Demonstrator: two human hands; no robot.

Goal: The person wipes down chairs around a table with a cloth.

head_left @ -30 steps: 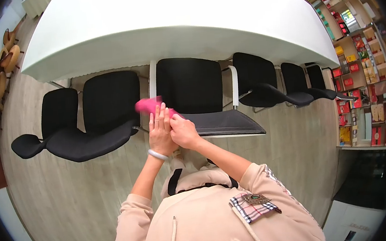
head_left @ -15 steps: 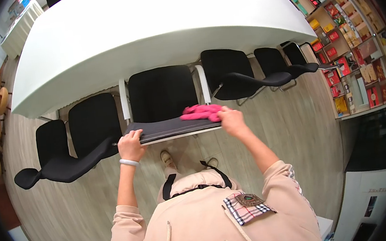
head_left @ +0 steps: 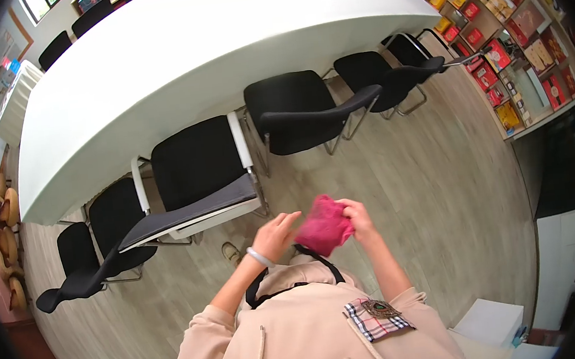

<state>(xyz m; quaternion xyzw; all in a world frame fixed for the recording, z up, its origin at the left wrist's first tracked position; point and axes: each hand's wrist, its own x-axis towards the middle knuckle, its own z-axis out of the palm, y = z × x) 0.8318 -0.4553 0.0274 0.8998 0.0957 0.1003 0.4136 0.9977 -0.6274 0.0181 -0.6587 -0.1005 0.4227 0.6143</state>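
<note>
A crumpled pink cloth hangs in front of my body, gripped along its right side by my right hand. To its left is my left hand, with a pale band on the wrist; its fingers point toward the cloth, somewhat blurred, and hold nothing visible. Ahead and to the left stands the black chair with white armrests, its grey-topped backrest toward me. Neither hand touches that chair.
A long white table runs across the front, with several black chairs along it. Shelves of boxes stand at the right. Behind me on the right is a white box. Woven chairs line the left wall.
My left hand has let go of the chair's backrest. Both hands, with the pink cloth in the right, have moved back toward my body. The view has turned, placing the chair farther left.
</note>
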